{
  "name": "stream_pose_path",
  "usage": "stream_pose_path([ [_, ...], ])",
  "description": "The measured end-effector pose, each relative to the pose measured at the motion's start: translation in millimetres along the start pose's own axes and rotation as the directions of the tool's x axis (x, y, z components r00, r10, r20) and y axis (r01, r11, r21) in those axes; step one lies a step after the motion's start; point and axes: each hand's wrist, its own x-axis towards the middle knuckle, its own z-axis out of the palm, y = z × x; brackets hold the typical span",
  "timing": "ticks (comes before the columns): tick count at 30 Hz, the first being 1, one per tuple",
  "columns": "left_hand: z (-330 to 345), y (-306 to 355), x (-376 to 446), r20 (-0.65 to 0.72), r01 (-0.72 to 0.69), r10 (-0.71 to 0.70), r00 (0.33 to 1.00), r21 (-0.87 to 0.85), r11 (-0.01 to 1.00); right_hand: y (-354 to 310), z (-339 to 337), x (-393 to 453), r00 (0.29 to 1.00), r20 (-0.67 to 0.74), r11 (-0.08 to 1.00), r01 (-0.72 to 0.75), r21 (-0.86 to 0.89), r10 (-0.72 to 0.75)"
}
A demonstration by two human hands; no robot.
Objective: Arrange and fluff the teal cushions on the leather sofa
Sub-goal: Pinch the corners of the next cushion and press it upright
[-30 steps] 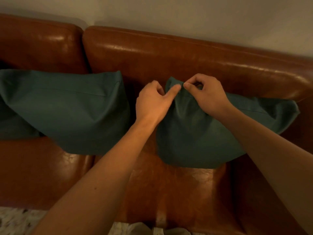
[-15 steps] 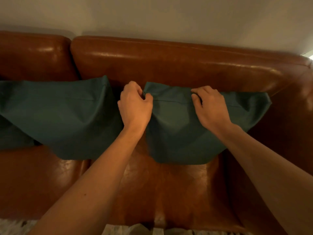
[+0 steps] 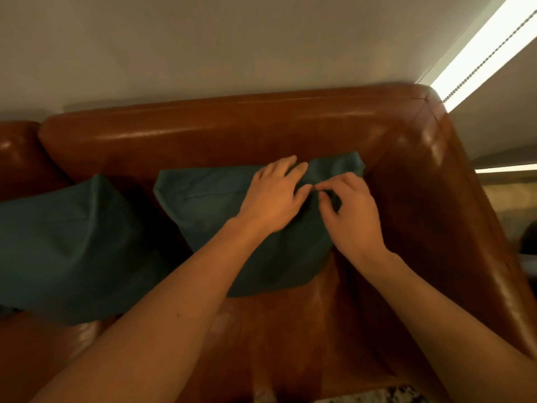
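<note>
Two teal cushions lean against the back of a brown leather sofa. The right cushion stands near the sofa's right arm, and both my hands are on its upper right part. My left hand lies on its top edge with the fingers stretched out flat over the fabric. Beside it, my right hand has curled fingers that pinch a fold of the cushion's cloth near the top right corner. The left cushion leans untouched at the left.
The sofa's right arm curves round close to the right cushion. A pale wall rises behind the sofa back. A bright window strip with a bead chain is at the upper right. Patterned floor shows at the bottom edge.
Both hands have moved from the right cushion's left and middle top edge to its right end. The left hand has opened flat. The view has shifted right, showing the sofa arm.
</note>
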Motion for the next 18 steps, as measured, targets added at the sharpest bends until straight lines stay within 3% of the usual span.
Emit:
stream_pose_path([
  [1, 6, 3, 3, 0.025, 0.010, -0.011, 1.000, 0.035, 0.999, 6, -4, 1, 0.989, -0.115, 0.995, -0.093, 0.034, 0.097],
  [3, 16, 6, 3, 0.045, 0.027, -0.031, 0.999, 0.091, 0.995, 17, -9, 8, 0.894, -0.240, 0.920, -0.337, 0.197, 0.379],
  [4, 19, 7, 1, 0.040, 0.029, -0.034, 0.999, 0.111, 0.993, 22, -10, 14, 0.832, -0.216, 0.848, -0.445, 0.289, 0.511],
  [6, 25, 6, -4, 0.006, 0.025, -0.027, 1.000, 0.161, 0.987, 30, -9, 28, 0.768, -0.080, 0.742, -0.578, 0.341, 0.635],
  [9, 25, 2, -11, -0.036, 0.065, -0.059, 0.998, 0.204, 0.977, 38, -9, 42, 0.760, 0.021, 0.727, -0.629, 0.273, 0.650],
  [13, 13, 26, -8, -0.035, 0.116, -0.112, 0.993, 0.146, 0.982, 32, -15, 43, 0.754, 0.040, 0.692, -0.621, 0.368, 0.655],
  [18, 10, 56, -14, -0.049, 0.182, -0.176, 0.983, 0.193, 0.964, -6, -23, 30, 0.891, 0.062, 0.800, -0.433, 0.415, 0.450],
])
